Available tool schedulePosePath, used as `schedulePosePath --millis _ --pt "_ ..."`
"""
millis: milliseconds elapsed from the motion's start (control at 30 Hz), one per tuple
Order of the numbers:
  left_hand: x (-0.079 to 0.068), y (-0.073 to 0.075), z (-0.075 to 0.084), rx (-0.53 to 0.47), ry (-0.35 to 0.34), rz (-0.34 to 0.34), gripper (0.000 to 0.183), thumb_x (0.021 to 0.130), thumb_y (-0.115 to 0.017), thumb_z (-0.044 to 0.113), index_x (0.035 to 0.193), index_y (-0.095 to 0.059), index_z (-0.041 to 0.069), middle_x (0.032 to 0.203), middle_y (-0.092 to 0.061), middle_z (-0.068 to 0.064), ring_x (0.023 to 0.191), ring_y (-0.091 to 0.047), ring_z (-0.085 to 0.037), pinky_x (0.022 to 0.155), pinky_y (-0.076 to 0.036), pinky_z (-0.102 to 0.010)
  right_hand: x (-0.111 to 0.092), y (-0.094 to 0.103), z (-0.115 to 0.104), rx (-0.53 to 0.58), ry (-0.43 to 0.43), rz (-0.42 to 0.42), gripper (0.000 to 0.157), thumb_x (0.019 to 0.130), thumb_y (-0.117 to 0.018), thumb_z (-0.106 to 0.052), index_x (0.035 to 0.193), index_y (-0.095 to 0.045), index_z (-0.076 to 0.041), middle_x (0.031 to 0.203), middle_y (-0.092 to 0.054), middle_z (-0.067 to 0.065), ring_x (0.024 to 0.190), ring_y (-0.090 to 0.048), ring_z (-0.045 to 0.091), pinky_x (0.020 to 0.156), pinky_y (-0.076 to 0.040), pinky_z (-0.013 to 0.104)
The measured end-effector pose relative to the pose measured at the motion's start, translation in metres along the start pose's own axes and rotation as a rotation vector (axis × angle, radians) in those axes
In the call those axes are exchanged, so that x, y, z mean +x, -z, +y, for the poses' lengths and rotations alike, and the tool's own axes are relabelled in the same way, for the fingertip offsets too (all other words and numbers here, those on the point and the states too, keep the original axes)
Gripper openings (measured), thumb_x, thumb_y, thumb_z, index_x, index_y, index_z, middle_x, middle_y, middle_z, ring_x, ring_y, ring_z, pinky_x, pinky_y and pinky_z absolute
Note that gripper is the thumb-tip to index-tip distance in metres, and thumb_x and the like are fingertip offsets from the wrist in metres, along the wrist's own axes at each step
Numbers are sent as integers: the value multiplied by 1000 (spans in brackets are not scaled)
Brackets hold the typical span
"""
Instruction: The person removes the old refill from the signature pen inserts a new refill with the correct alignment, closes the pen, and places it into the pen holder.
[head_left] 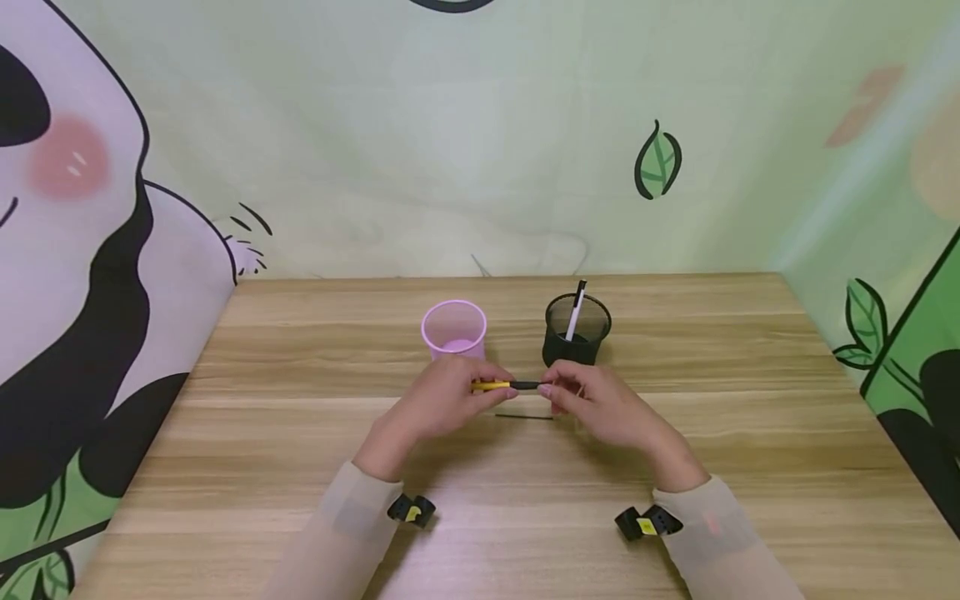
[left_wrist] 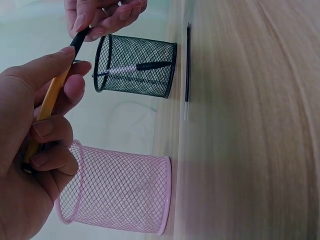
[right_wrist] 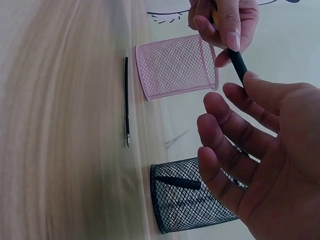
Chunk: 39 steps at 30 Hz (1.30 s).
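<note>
My left hand (head_left: 450, 396) holds a yellow pen (left_wrist: 50, 100) with a black grip section, its fingers curled round the yellow barrel. At the black end, my right hand (head_left: 603, 404) pinches the tip between thumb and index finger, as the right wrist view shows. The other right fingers are loosely bent. The pen lies level between both hands, above the table. Below it on the wood is a thin black ink refill (right_wrist: 126, 100) with a metal tip and a clear tail section. Right behind the left hand stands a pink mesh cup (left_wrist: 120, 190).
Behind the right hand is a black mesh cup (head_left: 558, 352), in which a white pen (head_left: 576, 312) with black ends leans. A wood-grain table (head_left: 300, 333) lies under everything. Printed cloth (head_left: 360, 167) with a panda and leaves rises at the back and sides.
</note>
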<state>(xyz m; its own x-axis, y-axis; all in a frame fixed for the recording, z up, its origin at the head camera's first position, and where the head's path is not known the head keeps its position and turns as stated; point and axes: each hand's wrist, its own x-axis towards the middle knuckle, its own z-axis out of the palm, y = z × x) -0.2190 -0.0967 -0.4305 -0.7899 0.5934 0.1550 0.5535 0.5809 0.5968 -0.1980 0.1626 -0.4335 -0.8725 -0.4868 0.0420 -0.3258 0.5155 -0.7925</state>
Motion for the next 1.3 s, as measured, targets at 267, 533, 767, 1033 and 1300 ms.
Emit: schedulePosePath --millis 267,533,767,1033,1300 --pt "0 -1 -1 -10 -9 -10 17 99 -70 39 104 -81 27 101 -78 14 79 -63 -1 74 -53 -25 -1 0 1 -12 7 -4 14 107 -59 -24 99 -69 -19 81 -67 3 73 -59 17 65 -47 26" --pt "1 0 0 -23 -12 -7 16 99 -71 37 103 -81 25 103 -78 13 82 -65 -1 74 -53 -24 0 -2 3 -18 26 -2 24 109 -54 -26 91 -68 -18 80 -66 3 74 -60 18 69 -49 26" --pt "1 1 1 -29 -33 -2 18 99 -71 35 105 -82 22 104 -79 10 81 -65 0 74 -54 -23 1 -4 2 4 32 6 33 111 -49 -25 84 -65 -14 77 -64 0 76 -62 20 71 -51 26" --pt "1 2 2 -21 -33 3 17 99 -71 35 104 -82 23 103 -79 10 79 -63 -1 71 -53 -23 3 -3 1 25 6 3 35 112 -48 -26 92 -70 -7 79 -68 1 77 -64 21 72 -53 28" --pt "2 3 2 -20 -19 -4 17 100 -70 36 103 -82 24 101 -78 12 74 -60 -3 66 -50 -24 3 0 0 29 -18 -13 11 103 -65 -31 105 -67 -21 82 -67 6 74 -60 20 64 -46 27"
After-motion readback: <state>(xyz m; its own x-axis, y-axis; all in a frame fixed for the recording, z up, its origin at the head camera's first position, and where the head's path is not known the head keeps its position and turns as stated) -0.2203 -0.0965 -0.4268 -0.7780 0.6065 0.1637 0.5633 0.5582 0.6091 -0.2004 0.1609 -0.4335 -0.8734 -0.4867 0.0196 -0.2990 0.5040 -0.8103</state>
